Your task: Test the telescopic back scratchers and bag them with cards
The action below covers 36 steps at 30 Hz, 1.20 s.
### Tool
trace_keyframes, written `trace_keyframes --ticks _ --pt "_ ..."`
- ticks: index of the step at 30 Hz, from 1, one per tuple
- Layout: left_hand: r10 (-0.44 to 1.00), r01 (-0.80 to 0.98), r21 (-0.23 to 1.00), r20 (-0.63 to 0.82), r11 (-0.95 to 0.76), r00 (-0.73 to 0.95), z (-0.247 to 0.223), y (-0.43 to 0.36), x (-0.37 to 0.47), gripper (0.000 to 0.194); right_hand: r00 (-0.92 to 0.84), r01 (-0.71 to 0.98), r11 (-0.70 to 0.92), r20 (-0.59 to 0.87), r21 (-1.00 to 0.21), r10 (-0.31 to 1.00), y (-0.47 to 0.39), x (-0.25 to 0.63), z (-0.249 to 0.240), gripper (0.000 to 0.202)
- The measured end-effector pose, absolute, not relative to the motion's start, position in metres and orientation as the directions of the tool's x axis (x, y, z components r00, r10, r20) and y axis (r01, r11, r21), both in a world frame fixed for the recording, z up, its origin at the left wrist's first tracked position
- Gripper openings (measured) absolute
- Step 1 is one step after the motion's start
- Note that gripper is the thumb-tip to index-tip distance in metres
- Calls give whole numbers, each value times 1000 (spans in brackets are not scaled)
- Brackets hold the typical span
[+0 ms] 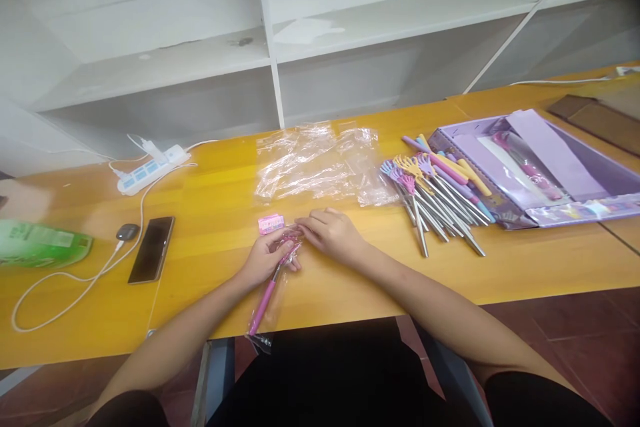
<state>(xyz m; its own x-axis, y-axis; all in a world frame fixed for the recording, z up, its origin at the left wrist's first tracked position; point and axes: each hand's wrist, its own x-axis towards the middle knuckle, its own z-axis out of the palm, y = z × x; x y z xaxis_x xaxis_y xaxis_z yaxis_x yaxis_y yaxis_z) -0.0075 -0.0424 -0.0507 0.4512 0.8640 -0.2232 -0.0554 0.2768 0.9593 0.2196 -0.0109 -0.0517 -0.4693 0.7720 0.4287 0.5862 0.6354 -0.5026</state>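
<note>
Pink handle and clear film mark the bagged back scratcher (263, 307), the landmark here, reaching over the table's (210, 293) near edge. The left hand (265, 259) grips its upper end; the right hand (330, 233) meets it there, fingertips pinching the film. Beyond the scratcher lie a pink label (271, 224) and crumpled clear bags (315, 163); right of it, loose scratchers (440, 200) crowd against a purple box (545, 173); left, a phone (151, 250).
</note>
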Motion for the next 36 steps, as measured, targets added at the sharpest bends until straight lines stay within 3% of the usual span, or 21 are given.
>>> trace_keyframes --ticks 6,12,17,20,24,30,36 --pt "848 -65 956 -223 288 480 -53 -44 -7 67 -358 573 531 392 -624 847 -7 225 -46 28" --pt "853 -66 967 -182 244 489 -42 -54 -9 88 -227 463 330 250 -823 941 0 240 -32 24" --pt "843 22 995 -95 98 529 -42 -52 -8 72 -304 317 150 50 -936 951 5 241 -35 32" --pt "835 -2 998 -48 59 548 -48 -44 -2 65 -346 249 69 -22 -966 938 9 240 -39 34" --pt "844 -94 987 -63 133 533 -48 -36 2 75 -321 164 -12 -64 -986 945 15 246 -36 37" --pt "825 -57 986 -97 155 557 -42 -36 -5 91 -366 -33 -35 -21 -999 930 15 263 -19 49" --pt "824 -48 988 -94 146 558 -45 -36 -8 95 -328 -30 21 29 -999 944 12 262 -16 36"
